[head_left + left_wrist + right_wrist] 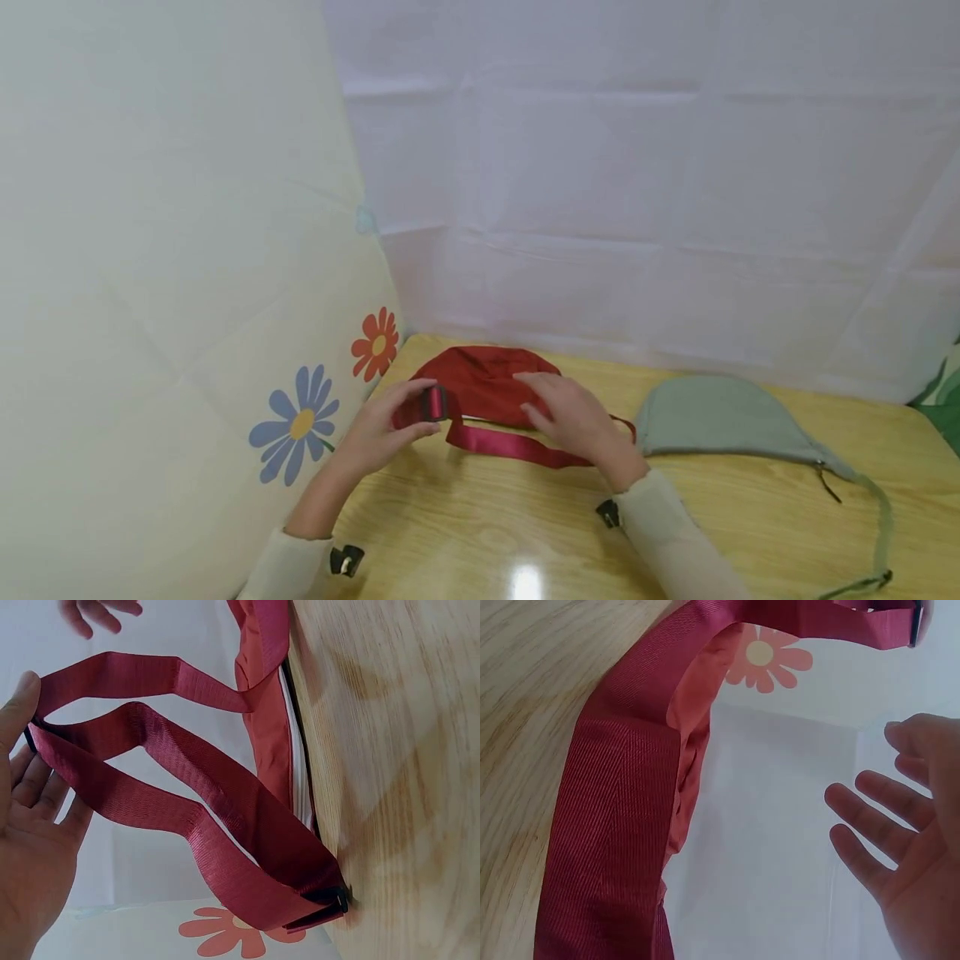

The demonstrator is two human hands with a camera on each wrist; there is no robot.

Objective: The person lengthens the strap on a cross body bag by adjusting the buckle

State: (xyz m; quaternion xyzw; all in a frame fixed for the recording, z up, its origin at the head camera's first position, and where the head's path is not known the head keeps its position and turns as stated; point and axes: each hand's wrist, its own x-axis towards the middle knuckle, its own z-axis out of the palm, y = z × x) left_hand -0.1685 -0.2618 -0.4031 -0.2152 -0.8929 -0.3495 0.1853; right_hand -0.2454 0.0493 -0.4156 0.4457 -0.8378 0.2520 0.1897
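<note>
My left hand (382, 421) pinches a black strap buckle (434, 403) between thumb and fingers, raised in front of a red waist bag (487, 379). From the buckle, loops of the dark red strap (172, 791) hang down in the left wrist view, and a second black buckle (341, 898) sits low near the table. My right hand (573, 417) hovers over the bag's right side, fingers spread and holding nothing. Seen from the right wrist, the strap passes beside that hand, apart from its fingers. The bag lies on the table with a white zipper edge (300, 776) showing.
A grey-green bag (720, 417) lies to the right on the wooden table (465, 517), its strap (883, 525) trailing toward the front. White cloth (570, 208) hangs behind, and a flower-printed sheet (187, 333) stands along the left side.
</note>
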